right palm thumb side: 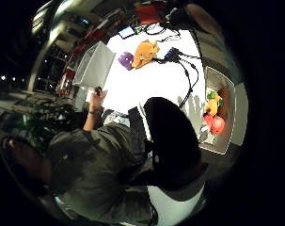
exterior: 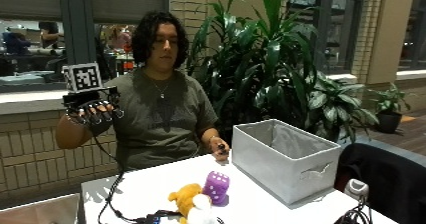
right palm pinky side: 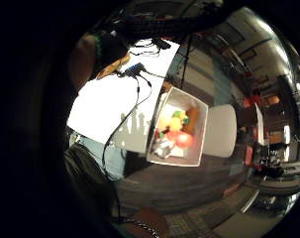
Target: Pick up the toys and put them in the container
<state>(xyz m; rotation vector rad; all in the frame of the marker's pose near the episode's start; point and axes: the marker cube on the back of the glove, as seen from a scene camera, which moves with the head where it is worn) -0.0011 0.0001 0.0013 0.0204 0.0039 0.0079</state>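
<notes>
In the outside view the person sits behind a white tabletop (exterior: pixel 266 204) with the black-gloved right hand (exterior: pixel 93 111) raised at the left of the frame, well above and apart from everything; its grip has nothing in it, the fingers hanging loosely curled. At the lower centre of that frame, on the tabletop, lie a purple plush die with white spots (exterior: pixel 216 187) and an orange-yellow stuffed animal (exterior: pixel 185 198), the two touching or nearly so. Just to their right stands a grey fabric box with a soft lining (exterior: pixel 287 159), open-topped. The bare hand (exterior: pixel 220 149) rests on the tabletop beside the box's rear corner. The little-finger palm view shows a white bin already holding bright toys (right palm pinky side: pixel 179 129) off the tabletop's edge; which receptacle is meant is unclear. Both remaining toys look light, soft and squashy, unlikely to slip or break. The die should take well across two opposite faces; the animal is probably best taken around its body, since a limb or ear would let it dangle.
</notes>
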